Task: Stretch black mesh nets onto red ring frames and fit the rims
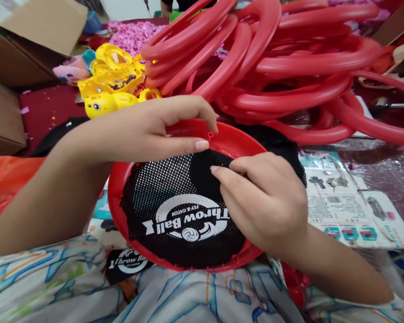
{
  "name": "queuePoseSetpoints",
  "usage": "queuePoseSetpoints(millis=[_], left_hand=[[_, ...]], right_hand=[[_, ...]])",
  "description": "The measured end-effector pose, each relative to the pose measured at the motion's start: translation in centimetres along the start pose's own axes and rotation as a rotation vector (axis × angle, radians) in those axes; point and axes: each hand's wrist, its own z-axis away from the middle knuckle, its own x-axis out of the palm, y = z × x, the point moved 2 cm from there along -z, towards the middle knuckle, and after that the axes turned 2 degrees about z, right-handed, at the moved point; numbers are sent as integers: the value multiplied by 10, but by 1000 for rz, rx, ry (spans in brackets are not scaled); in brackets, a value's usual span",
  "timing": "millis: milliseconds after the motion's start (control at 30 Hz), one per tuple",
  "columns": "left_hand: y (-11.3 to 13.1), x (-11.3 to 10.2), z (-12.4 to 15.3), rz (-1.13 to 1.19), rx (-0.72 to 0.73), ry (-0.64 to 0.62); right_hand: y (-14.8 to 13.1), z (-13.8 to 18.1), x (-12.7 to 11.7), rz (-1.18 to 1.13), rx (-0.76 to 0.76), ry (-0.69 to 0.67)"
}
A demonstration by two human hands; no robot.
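Note:
A red plastic ring frame [118,215] rests against my lap, with black mesh fabric [185,184] spread inside it. White "Throw Ball" lettering shows upside down on the mesh. My left hand [168,128] reaches over the frame's far rim, thumb and index finger closed around a small red looped pin [210,135]. Over the right part of the mesh, my right hand [265,197] is closed in a pinch on a dark fold of the fabric; most of its fingertips are hidden. More black fabric hangs outside the rim at upper right.
A heap of red plastic hoops [309,63] lies beyond the frame. Yellow plastic toy parts [111,85] and pink pieces [134,36] are at far left, beside cardboard boxes [43,27]. Printed card sheets [350,202] lie at right; another lettered black piece [129,264] is near my lap.

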Motion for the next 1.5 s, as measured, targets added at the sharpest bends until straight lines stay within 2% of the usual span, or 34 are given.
queuePoseSetpoints(millis=[100, 267, 433, 567, 1267, 1500], left_hand=[[-3, 3, -1, 15, 49, -7], [-6, 8, -5, -22, -24, 23], [-2, 9, -7, 0, -35, 22], [0, 10, -7, 3, -16, 57], [-4, 20, -11, -137, -89, 142], [-6, 25, -14, -174, -102, 157]], right_hand=[[11, -4, 2, -26, -28, -1], [19, -3, 9, -129, -9, 31], [20, -2, 10, -159, 117, 60], [20, -4, 9, -177, 159, 51], [28, -4, 14, -175, 202, 58], [31, -3, 18, -139, 241, 22]])
